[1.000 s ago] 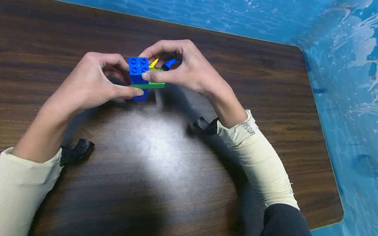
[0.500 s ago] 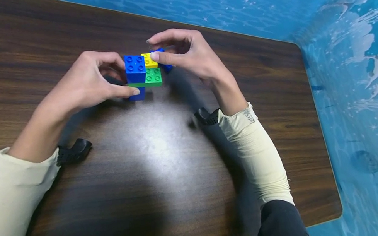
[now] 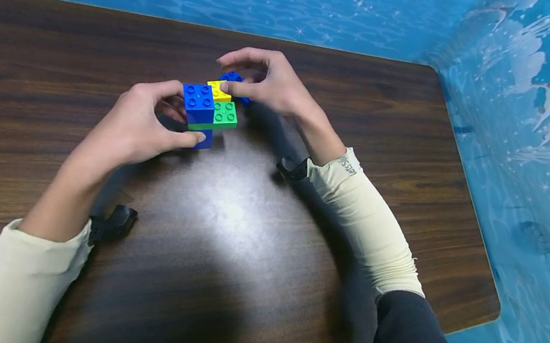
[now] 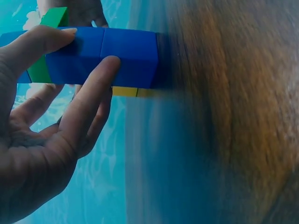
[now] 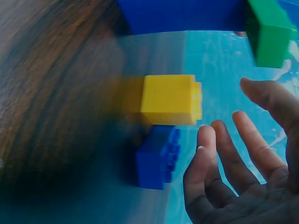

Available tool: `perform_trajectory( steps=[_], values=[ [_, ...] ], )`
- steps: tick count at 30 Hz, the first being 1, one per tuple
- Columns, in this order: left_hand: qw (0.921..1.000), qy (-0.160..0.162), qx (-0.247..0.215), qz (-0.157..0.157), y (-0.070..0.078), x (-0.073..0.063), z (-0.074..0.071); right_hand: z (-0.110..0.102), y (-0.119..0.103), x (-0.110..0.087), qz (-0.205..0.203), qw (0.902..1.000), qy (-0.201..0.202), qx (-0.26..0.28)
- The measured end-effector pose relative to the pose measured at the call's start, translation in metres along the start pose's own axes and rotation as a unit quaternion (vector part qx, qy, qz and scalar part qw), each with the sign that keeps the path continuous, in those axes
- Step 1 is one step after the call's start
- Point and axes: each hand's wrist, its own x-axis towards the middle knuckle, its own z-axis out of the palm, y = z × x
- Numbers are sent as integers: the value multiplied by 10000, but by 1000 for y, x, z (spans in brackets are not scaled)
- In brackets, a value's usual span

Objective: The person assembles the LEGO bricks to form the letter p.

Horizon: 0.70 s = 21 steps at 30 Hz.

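Note:
My left hand [image 3: 139, 124] grips a stack of toy building bricks, its thumb on the near side and fingers behind. On top is a blue brick [image 3: 199, 104], over one end of a green brick [image 3: 225, 115] that juts out right. More blue bricks [image 4: 133, 51] form the column below, its foot close to the table. My right hand [image 3: 272, 84] is apart from the bricks, thumb and fingers spread, nothing between them. Near it, a yellow brick [image 5: 168, 99] and a loose blue brick [image 5: 154, 161] sit side by side on the table.
Bricks and hands are over a dark wood-grain table [image 3: 249, 299]. Its far and right edges meet a blue sea-patterned wall covering [image 3: 520, 177]. Black wrist mounts [image 3: 113, 223] stick out from both cream sleeves [image 3: 372, 222].
My right hand has let go of the stack's top blue brick and shifted right, over the yellow one. The green brick's studs now show. My left hand keeps its hold, nearly still.

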Motion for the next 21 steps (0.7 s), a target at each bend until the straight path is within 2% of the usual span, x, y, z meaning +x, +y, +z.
perform_trajectory(
  steps=[3, 8, 13, 15, 18, 21],
  values=[
    [9998, -94, 154, 3, 1, 0, 0, 4, 3, 3, 171, 9997, -42, -195],
    [9991, -248, 351, 14, 3, 0, -1, 8, 10, 6, 233, 9975, -6, -669],
    [9975, -493, 505, -59, 4, -1, -5, 11, 14, 7, 438, 9966, 63, -694],
    [9978, -428, 503, 4, 5, -3, -8, 11, 15, 7, 483, 9966, 73, -671],
    [9986, -142, 450, 231, 8, -7, -12, 11, 17, 8, 397, 9967, 92, -707],
    [9985, 134, 157, 507, 12, -13, -15, 10, 17, 8, 367, 9968, 68, -703]
  ],
)
